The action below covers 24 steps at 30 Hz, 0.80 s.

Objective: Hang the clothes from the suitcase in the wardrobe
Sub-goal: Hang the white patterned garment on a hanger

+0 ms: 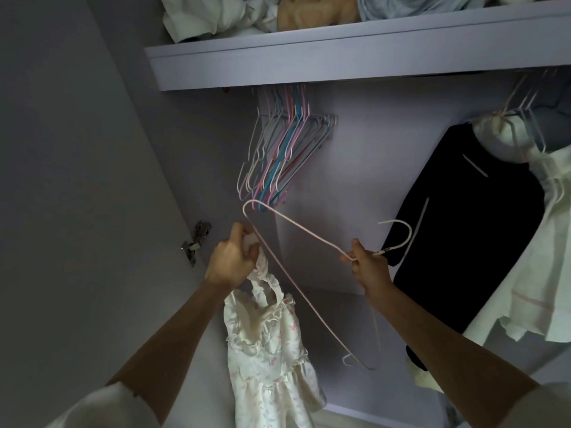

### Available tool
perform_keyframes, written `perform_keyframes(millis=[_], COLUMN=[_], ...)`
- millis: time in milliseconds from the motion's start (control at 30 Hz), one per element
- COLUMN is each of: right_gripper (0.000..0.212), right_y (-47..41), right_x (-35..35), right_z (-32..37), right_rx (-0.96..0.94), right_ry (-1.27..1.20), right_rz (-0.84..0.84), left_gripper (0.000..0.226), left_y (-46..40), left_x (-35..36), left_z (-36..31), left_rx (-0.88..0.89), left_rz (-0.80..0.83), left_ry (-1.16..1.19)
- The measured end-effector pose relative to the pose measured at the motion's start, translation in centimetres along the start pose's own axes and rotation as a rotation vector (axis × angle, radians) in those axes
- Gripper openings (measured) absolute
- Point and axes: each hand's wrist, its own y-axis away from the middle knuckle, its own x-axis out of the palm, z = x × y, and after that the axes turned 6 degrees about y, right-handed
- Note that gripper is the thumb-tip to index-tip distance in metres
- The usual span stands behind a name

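My left hand (pixel 230 261) grips the bunched straps of a white frilled floral top (pixel 268 350), which hangs down from it in front of the open wardrobe. My right hand (pixel 367 265) pinches the neck of a pale pink wire hanger (pixel 296 225), just below its hook. The hanger is tilted, one shoulder end up by my left hand, the other end low near the wardrobe's bottom. The top's straps lie beside the hanger's upper shoulder; whether they are over the wire I cannot tell.
Several empty coloured hangers (pixel 278 156) hang on the rail at the left. A black garment (pixel 463 230) and white clothes (pixel 547 242) hang at the right. A shelf (pixel 309 63) above holds bundled fabric. The wardrobe door with its hinge (pixel 196 242) stands at the left.
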Motion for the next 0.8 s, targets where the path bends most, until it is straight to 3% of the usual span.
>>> perform_keyframes(millis=[133,233,500,700,800], right_gripper=[0.048,0.048,0.048,0.048,0.048], right_y=[-0.3,-0.7,-0.3,-0.9,-1.5], right_x=[0.6,0.6,0.7,0.9,0.5], right_z=[1.2,1.9,3.3,4.5,5.0], right_rx=[-0.033,-0.023,-0.008,0.01,0.011], right_ry=[-0.075,-0.08,-0.121,-0.223,-0.263], right_rz=[-0.064,-0.08,-0.015,-0.022,-0.043], left_gripper=[0.055,0.045,0.022,0.015,0.016], left_y=[0.5,0.5,-0.1,0.1,-0.2], left_x=[0.3,0.5,0.4,-0.2,-0.3], left_z=[0.4,1.4,2.3,1.6,2.0], left_rx=[-0.026,0.066,-0.006,0.173,0.073], left_rz=[0.203,0.314,0.098,0.017,-0.051], left_ry=[0.127,-0.022,-0.305,-0.036,0.034])
